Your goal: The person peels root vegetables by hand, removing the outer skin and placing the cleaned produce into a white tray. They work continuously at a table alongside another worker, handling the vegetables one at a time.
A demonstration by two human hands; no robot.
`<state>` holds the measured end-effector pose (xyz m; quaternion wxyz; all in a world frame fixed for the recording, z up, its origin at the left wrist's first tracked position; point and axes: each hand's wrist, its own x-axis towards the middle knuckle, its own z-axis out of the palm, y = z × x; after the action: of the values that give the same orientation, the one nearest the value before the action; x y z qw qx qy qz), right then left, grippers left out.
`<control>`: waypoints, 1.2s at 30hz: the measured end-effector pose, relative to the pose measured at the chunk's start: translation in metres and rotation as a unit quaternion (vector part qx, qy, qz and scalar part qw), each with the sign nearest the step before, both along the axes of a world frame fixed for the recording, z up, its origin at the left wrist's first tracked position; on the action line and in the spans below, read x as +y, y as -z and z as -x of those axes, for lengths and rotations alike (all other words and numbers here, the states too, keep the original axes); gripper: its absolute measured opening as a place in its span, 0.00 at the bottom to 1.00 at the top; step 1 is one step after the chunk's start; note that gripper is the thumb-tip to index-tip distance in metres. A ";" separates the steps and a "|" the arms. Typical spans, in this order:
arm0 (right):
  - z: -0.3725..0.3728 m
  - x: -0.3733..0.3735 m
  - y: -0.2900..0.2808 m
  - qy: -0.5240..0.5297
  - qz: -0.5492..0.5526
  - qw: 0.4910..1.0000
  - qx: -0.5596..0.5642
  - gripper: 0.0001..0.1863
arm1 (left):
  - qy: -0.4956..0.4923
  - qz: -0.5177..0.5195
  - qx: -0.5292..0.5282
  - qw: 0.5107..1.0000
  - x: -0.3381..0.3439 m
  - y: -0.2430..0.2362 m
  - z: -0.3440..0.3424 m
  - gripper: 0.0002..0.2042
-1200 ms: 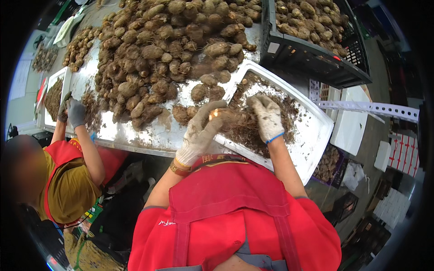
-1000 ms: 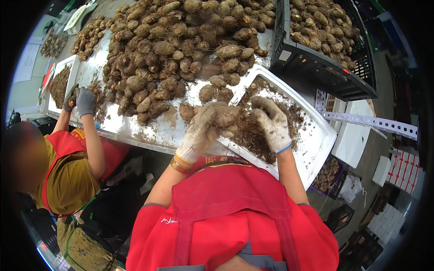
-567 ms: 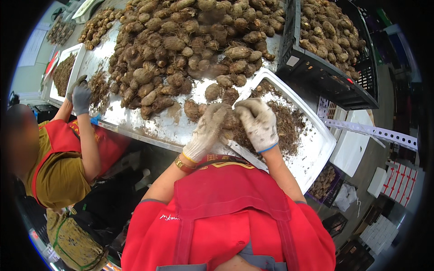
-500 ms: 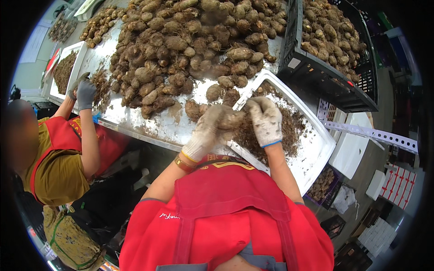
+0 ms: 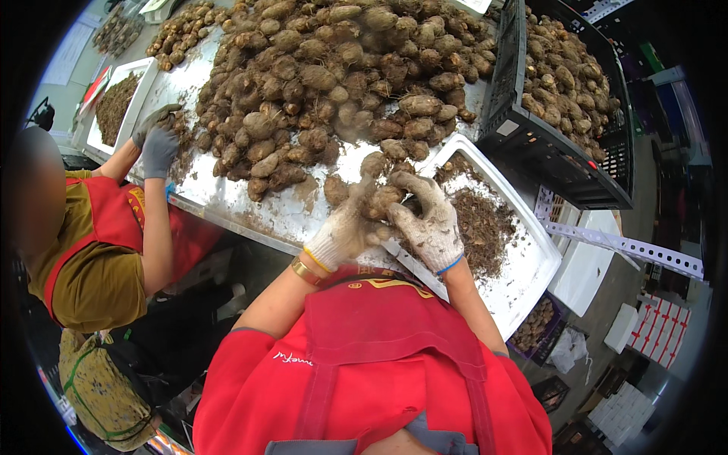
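Note:
My left hand (image 5: 343, 233), in a dirty white knit glove, is closed around a brown, hairy taro (image 5: 384, 202) above the near edge of the table. From the right, my right hand (image 5: 432, 221), gloved alike, curls its fingers over the same taro, with its thumb against it. Below both hands is the corner of a white foam tray (image 5: 528, 284). Root hairs and soil scraps (image 5: 484, 227) lie in that tray. Just beyond my fingers, a few loose taros (image 5: 393, 149) rest on the metal table.
A large heap of taros (image 5: 303, 83) covers the metal table (image 5: 292, 212). At the far right stands a black crate (image 5: 531, 144) filled with taros. To the left a co-worker's gloved hands (image 5: 158, 148) work by another white tray (image 5: 144, 87). A perforated metal rail (image 5: 629, 241) juts out at right.
My right hand has moved left from over the tray scraps onto the taro in my left hand. The co-worker's hands have shifted toward the soil on the table. The view has turned slightly.

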<state>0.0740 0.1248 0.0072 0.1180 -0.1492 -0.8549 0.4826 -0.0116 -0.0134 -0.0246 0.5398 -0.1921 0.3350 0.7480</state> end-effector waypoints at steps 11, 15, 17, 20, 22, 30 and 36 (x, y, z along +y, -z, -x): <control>-0.003 0.012 0.033 0.063 0.223 0.970 -0.078 0.10 | -0.004 -0.128 -0.131 0.983 -0.029 0.040 -0.005 0.22; -0.001 0.005 0.010 0.013 0.144 0.987 -0.075 0.16 | -0.002 -0.075 -0.025 0.997 -0.032 0.031 -0.004 0.26; 0.002 -0.003 0.008 -0.021 0.073 0.997 -0.020 0.20 | -0.021 -0.068 -0.017 0.997 -0.031 0.033 -0.006 0.27; 0.009 -0.012 0.005 -0.055 0.023 0.995 -0.074 0.21 | 0.002 -0.138 -0.007 0.990 -0.035 0.040 -0.009 0.27; 0.013 -0.016 0.002 -0.057 0.058 0.993 -0.084 0.19 | -0.001 -0.038 0.057 0.998 -0.034 0.037 -0.008 0.27; 0.004 -0.007 0.028 -0.018 0.240 0.968 -0.069 0.14 | -0.042 -0.047 -0.015 0.998 -0.038 0.030 -0.016 0.24; 0.007 -0.013 0.011 -0.075 0.319 0.941 -0.079 0.21 | 0.079 -0.259 -0.067 0.960 -0.044 0.043 -0.004 0.25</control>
<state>0.0671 0.1123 -0.0041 -0.0403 -0.1526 -0.6712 0.7243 -0.0074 -0.0575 -0.0679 0.6496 -0.0682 0.1067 0.7496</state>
